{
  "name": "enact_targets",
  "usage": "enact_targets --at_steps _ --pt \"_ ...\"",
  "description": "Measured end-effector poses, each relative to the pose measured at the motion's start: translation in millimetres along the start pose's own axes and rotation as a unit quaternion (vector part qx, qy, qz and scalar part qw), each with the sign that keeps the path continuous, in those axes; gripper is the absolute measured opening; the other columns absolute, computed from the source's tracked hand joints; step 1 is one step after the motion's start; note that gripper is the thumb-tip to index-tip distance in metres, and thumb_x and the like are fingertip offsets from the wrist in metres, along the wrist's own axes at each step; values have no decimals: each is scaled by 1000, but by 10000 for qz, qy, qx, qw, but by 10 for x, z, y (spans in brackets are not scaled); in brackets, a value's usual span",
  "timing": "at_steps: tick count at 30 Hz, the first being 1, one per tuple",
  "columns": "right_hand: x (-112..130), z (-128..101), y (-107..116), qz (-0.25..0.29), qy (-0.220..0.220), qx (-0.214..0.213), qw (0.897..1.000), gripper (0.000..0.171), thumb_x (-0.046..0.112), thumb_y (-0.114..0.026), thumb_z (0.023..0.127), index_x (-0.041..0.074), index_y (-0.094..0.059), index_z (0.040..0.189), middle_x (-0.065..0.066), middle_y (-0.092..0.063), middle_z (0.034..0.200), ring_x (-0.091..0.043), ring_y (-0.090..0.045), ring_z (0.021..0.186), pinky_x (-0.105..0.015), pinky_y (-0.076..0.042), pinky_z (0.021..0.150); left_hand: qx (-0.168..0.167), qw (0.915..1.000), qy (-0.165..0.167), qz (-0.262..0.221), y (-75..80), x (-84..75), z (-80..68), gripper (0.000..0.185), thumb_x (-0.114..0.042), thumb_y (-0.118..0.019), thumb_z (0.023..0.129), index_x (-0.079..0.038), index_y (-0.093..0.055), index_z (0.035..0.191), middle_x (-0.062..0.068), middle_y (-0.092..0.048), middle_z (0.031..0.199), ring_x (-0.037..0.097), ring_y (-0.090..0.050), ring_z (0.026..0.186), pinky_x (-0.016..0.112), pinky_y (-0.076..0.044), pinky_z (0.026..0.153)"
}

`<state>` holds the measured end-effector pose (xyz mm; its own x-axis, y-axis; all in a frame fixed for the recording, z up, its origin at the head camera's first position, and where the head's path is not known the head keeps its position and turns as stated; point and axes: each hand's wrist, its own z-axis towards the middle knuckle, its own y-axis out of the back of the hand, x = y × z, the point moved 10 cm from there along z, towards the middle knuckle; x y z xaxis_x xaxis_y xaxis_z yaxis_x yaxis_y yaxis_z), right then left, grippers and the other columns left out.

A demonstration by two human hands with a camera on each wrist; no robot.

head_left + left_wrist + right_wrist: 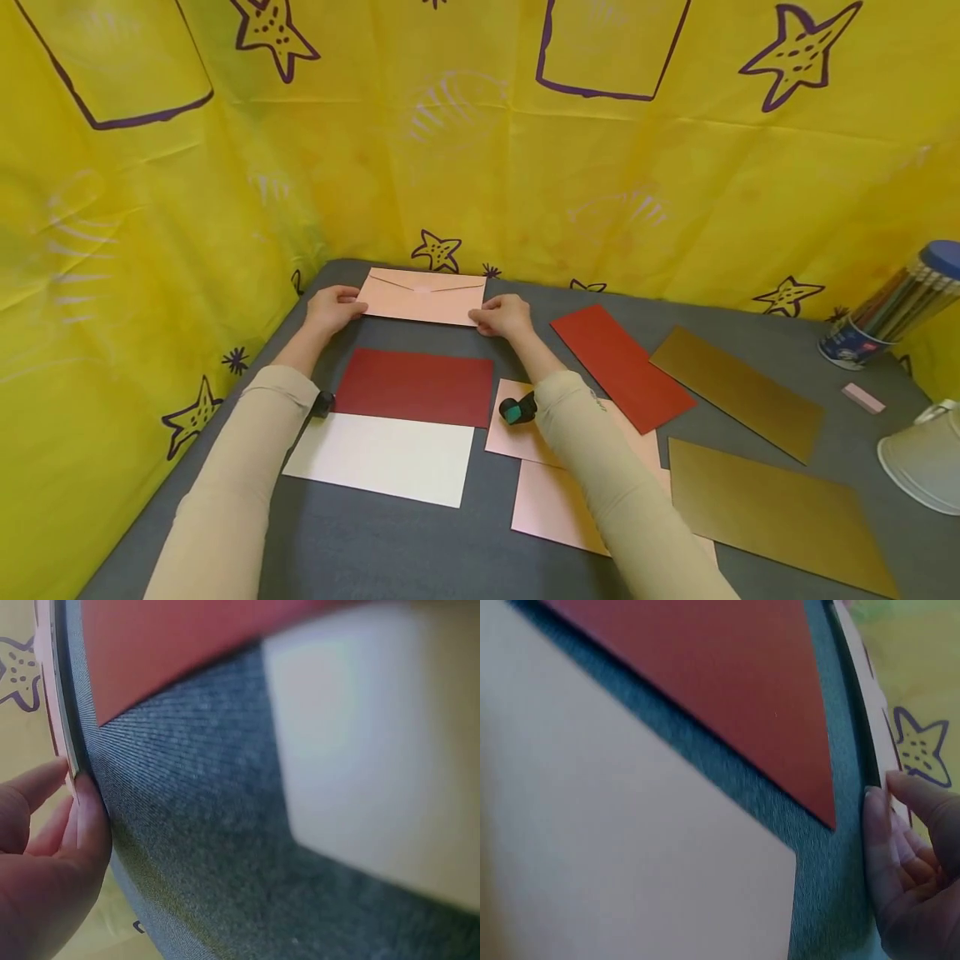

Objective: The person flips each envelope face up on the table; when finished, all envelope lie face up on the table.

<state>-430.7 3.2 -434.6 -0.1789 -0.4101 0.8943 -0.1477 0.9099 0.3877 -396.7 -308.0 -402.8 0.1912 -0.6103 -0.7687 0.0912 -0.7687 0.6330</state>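
At the far side of the table, a pink envelope (pixel 423 304) lies flap side up with its flap folded down. My left hand (pixel 335 310) pinches its left edge between thumb and fingers. At the opposite end, my right hand (pixel 506 317) pinches the right edge near the lower corner. Both wrist views show the envelope (pixel 52 690) almost edge-on, with thumb on one face and fingers on the other. Just nearer than the envelope lies a dark red sheet-like envelope (pixel 416 387), and a white one (pixel 386 458) lies against its near edge.
Under my right forearm are overlapping pink envelopes (pixel 551 504). Further right lie a red envelope (pixel 622 367) and two gold ones (pixel 738 392). A pencil cup (pixel 855 342), a small pink block (pixel 864 397) and a white bucket (pixel 926 458) stand at the right. Yellow cloth (pixel 465 167) hangs behind.
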Motion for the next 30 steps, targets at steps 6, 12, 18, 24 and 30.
enact_targets --at_steps 6,12,18,24,30 --pt "53 -8 -30 -246 95 -184 9995 23 18 -80 82 0 -71 95 -11 -71 73 -8 -63 50 -22 -54 54 -503 9969 -294 526 77 -42 3 41 -16 -64 93 8 -58 126 26 -62 120 39 -50 119 46 -37 102" --pt "122 -69 -19 -772 400 -375 9955 19 19 -81 80 2 -73 84 -7 -70 66 -6 -62 48 -20 -53 54 -620 9899 -818 982 57 -135 7 34 -11 -62 94 10 -60 120 28 -63 114 40 -56 110 48 -42 96" --pt "205 -110 -10 -1235 787 -470 9881 14 17 -80 81 4 -74 80 -6 -69 64 -6 -61 48 -20 -52 54 -526 9802 -1226 1465 9 -217 14 31 -7 -56 95 12 -59 119 30 -60 115 43 -57 106 51 -44 94" --pt "216 -118 -11 -1440 825 -458 9851 15 19 -80 82 6 -72 82 -6 -70 67 -10 -65 53 -21 -53 56 -398 9663 -1514 2043 -64 -335 -44 25 -5 -54 95 11 -59 114 32 -56 110 49 -53 104 56 -43 92" --pt "224 -148 -47 -1400 852 -111 9864 16 16 -79 83 4 -70 89 -8 -71 77 -12 -67 59 -22 -53 58 -481 9493 -1908 2453 -88 -401 -123 20 -3 -55 95 13 -60 107 34 -56 104 52 -52 100 57 -43 89"
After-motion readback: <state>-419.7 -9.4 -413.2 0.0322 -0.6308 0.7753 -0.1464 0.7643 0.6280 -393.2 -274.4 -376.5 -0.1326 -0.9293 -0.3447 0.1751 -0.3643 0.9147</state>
